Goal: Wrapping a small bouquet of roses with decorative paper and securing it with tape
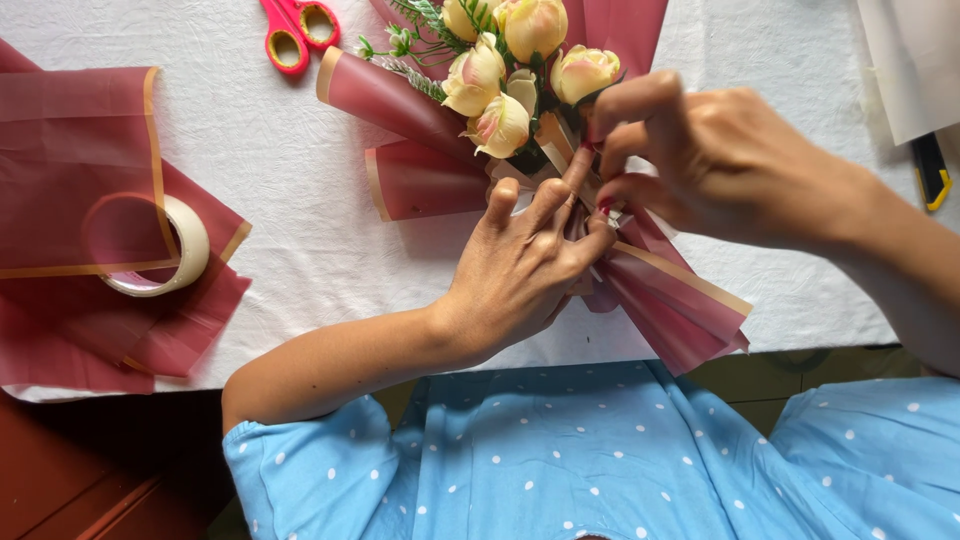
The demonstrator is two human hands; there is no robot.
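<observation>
The bouquet (520, 110) lies on the bench (290, 170), which is covered with a white cloth, near the front edge and in front of the person's blue dotted garment (560, 460). Its yellow-cream roses (500, 75) point away from the person; dark red wrapping paper (660, 290) with a tan border fans out at both ends.

The left hand (525, 265) presses down on the gathered waist of the wrap, fingers spread and slightly curled over the paper folds. The right hand (700, 160) sits just above it, touching the same spot; its grip is pressed together, thumb and forefinger pinching a small fold or strip at the waist. What exactly is pinched cannot be told.

To the left, loose sheets of the same red paper (80, 200) overlap a roll of tape (175, 255). Red-handled scissors (295, 30) lie at the far edge. A yellow-and-black tool (932, 170) lies at the right edge.
</observation>
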